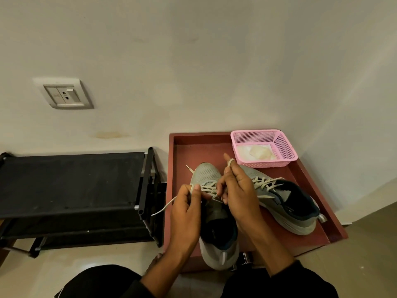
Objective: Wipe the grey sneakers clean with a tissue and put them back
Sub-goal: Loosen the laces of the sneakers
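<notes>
Near grey sneaker [214,214] stands in the red tray [330,224], toe pointing away toward the wall, long axis running front to back. Left hand [187,211] pinches one lace end [163,208]; right hand [238,190] has the other lace looped over its raised forefinger. Second sneaker [287,203] lies just right, toe angled toward the pink basket [264,148].

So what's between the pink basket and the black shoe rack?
In the head view, the red tray's bare floor, then its left wall; nearer the person, one grey sneaker's toe sits between pink basket and black shoe rack.
</notes>
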A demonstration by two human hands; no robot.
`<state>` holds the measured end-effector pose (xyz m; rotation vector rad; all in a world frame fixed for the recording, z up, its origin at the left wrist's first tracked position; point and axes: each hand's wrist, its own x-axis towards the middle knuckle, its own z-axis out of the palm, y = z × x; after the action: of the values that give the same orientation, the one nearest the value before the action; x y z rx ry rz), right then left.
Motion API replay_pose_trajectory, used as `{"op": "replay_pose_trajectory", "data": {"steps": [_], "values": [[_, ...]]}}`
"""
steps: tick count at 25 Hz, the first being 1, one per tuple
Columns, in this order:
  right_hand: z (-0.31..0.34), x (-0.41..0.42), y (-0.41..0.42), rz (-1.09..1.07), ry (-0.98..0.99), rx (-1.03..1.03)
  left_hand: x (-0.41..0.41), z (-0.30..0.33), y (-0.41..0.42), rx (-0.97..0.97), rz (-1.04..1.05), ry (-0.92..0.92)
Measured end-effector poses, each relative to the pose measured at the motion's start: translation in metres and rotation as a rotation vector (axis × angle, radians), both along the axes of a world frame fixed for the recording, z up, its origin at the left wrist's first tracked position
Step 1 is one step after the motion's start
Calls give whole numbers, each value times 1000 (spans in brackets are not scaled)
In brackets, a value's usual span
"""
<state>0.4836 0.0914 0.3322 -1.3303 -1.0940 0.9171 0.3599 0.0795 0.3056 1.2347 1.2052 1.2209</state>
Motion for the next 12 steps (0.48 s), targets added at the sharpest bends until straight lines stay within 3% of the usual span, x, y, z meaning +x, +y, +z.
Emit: {"op": "replay_pose_trajectory", "data": {"steps": [4,5,10,12], "values": [[3,-5,0,144,-398,63,2,-1,-11,26,-6,74],[0,-6,0,141,-411,72,2,-2,-12,30,-2,73],[-7,-7,3,21,-68,-39,-1,2,2,3,5,-32],[-1,-4,5,19,-59,-53,0,13,11,27,16,-58]]}}
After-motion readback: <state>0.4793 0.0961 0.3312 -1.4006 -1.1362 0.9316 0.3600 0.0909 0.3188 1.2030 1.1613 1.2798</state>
